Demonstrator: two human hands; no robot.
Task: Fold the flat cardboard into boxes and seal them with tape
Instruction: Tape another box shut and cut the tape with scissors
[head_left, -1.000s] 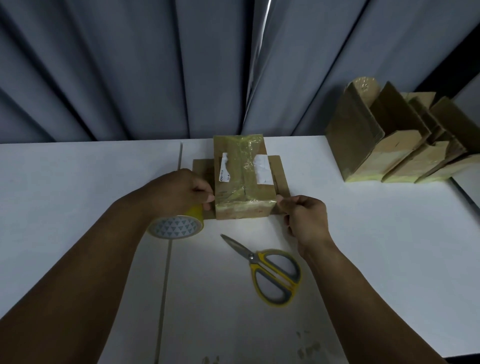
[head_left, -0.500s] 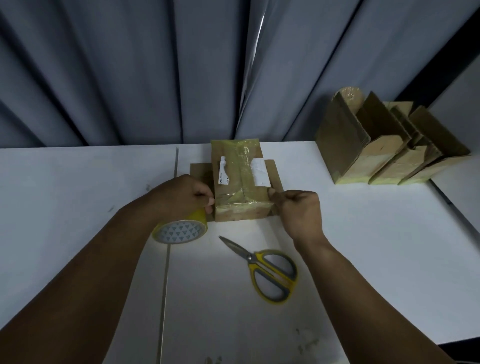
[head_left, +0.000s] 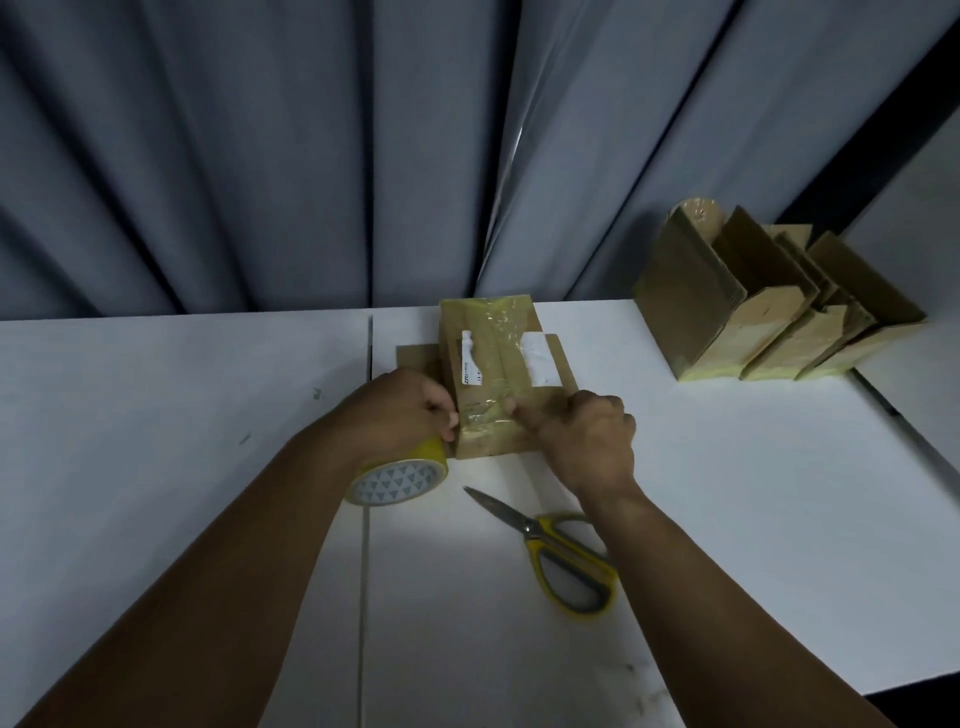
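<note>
Head view: a white table (head_left: 156, 415) in front of a grey curtain (head_left: 260, 156), with both bare forearms reaching in from the bottom of the frame. The left hand (head_left: 402, 410), at center, has its fingers curled round a yellow tape roll (head_left: 400, 478), and its fingertips touch the near left corner of a cardboard box (head_left: 491, 374). The box lies just above center, its top covered in glossy tape and 2 white labels. The right hand (head_left: 587, 441) rests on the near right part of the box with knuckles up. 1 finger stretches left across the taped top. Motion blur hides whether this hand pinches the tape or only presses it. Yellow-handled scissors (head_left: 561, 551) lie closed on the table below the box, partly under the right wrist. A row of folded boxes (head_left: 753, 317) leans together at the right edge.

Compared with half a second ago, the right hand has slid from the box's right edge onto its top. The left hand has kept its grip at the same corner.
</note>
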